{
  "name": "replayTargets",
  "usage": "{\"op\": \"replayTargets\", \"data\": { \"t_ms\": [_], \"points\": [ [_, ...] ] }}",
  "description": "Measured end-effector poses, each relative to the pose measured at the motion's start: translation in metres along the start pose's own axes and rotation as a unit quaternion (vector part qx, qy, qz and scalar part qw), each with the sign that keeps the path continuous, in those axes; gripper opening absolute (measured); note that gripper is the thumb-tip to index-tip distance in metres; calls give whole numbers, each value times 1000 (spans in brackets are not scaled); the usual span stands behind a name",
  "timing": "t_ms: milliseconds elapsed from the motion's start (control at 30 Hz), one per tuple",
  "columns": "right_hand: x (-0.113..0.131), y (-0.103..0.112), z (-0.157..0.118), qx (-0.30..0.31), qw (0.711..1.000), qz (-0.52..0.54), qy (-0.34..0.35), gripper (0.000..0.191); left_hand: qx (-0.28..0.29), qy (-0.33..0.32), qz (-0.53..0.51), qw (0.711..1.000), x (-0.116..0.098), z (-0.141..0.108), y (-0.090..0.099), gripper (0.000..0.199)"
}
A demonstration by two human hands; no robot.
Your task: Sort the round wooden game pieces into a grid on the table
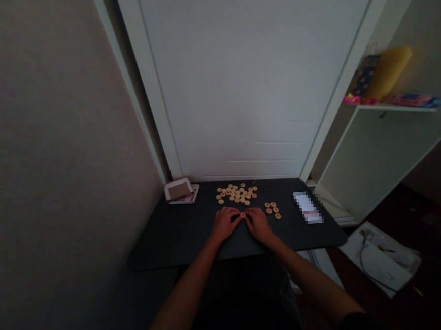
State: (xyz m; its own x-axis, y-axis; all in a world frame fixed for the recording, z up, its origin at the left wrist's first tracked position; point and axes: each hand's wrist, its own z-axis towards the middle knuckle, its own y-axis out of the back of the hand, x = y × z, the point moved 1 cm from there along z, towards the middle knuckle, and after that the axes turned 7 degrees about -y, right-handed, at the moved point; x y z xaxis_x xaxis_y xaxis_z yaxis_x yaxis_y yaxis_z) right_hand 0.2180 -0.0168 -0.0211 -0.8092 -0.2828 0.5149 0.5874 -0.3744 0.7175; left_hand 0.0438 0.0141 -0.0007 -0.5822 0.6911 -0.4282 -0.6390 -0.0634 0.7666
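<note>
Between both hands (243,215) (fingertips meeting it) sits one round piece (243,215)

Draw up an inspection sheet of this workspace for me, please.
Surface: dark table.
Things in use: one round disc between the hands; a loose cluster of discs beyond; five discs to the right.
Clutter: stacked flat boxes at left; pixelated bright rectangle at right.
Hands: left hand and right hand, fingertips at the disc; exact grip unclear.
Cables: dark cable by a white box on the floor.
Surroundings: white panel behind, loaded shelf right.
</note>
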Motion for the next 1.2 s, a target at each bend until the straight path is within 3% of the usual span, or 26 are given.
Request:
{"op": "replayTargets", "data": {
  "t_ms": [367, 1200],
  "points": [
    [4, 5, 0, 34, 999, 37, -11, 19, 6, -2, -37, 999, 0, -1, 4, 21],
    [1, 6, 2, 20, 992, 114, -56, 21, 5, 21, -80, 997, -2, 1, 4, 25]
  ]
}}
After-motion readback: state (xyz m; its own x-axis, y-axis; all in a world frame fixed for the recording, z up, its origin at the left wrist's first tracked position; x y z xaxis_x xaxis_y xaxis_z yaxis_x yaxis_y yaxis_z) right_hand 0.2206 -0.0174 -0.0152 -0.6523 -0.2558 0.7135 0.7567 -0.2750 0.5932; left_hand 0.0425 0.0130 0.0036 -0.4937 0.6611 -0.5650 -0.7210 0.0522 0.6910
